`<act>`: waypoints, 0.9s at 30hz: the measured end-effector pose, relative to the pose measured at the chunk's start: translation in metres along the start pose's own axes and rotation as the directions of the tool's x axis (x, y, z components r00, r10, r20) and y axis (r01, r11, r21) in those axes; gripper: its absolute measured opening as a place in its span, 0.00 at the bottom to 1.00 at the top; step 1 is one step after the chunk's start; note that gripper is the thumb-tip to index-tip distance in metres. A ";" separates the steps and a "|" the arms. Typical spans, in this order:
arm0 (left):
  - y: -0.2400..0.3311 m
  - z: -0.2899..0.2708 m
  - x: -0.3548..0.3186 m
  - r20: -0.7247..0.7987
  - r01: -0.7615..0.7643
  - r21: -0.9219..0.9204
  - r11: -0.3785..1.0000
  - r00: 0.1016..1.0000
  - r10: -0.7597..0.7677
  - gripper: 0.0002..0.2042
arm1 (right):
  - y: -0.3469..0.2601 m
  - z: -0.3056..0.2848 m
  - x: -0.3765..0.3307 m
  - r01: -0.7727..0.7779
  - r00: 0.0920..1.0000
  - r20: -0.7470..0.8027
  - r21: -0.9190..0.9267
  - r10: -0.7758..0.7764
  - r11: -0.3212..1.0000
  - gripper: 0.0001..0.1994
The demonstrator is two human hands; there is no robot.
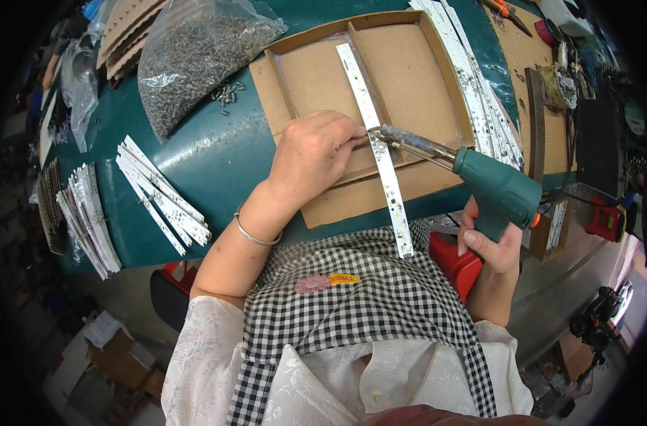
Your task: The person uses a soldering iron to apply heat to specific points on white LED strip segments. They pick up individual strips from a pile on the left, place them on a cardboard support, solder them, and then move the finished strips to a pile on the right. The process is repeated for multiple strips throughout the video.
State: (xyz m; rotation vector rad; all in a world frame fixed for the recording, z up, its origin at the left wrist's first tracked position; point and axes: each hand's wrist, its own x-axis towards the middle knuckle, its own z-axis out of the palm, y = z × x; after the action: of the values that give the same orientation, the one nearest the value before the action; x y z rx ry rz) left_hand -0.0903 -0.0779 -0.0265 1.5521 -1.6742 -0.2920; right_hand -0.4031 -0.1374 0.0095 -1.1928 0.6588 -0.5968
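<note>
A long white strip of small light chips [389,183] lies across a flat cardboard tray [306,82] on the teal table [217,153]. My left hand [313,153] rests on the tray with its fingertips pinching or pressing something small at the strip's middle; what it is cannot be made out. My right hand [488,245] grips the handle of a green soldering gun [497,190]. The gun's metal tip [394,135] touches the strip right beside my left fingertips. A metal bangle sits on my left wrist.
A clear bag of small metal parts [196,50] lies at the back left, a few loose ones [227,92] beside it. White strips are piled at the left [164,195], far left [89,216] and back right [480,92]. Orange-handled pliers [504,11] and clutter lie at the right.
</note>
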 end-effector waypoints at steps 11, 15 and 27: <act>-0.001 0.001 0.000 -0.011 -0.023 0.000 1.000 1.000 0.023 0.08 | 0.003 -0.007 -0.005 -0.014 0.999 0.038 -0.081 0.017 0.997 0.26; -0.001 0.001 0.001 -0.015 -0.032 0.004 0.999 0.999 0.032 0.08 | 0.004 -0.007 -0.003 -0.019 0.999 0.034 -0.040 0.020 0.999 0.28; -0.002 0.001 0.000 -0.014 -0.044 0.002 0.999 0.999 0.044 0.08 | -0.003 -0.009 0.001 0.127 0.983 -0.151 0.158 -0.103 0.979 0.37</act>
State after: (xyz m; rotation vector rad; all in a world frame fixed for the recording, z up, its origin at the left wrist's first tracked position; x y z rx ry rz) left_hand -0.0898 -0.0788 -0.0280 1.5134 -1.6957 -0.2562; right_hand -0.4092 -0.1451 0.0102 -1.0428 0.6487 -0.8248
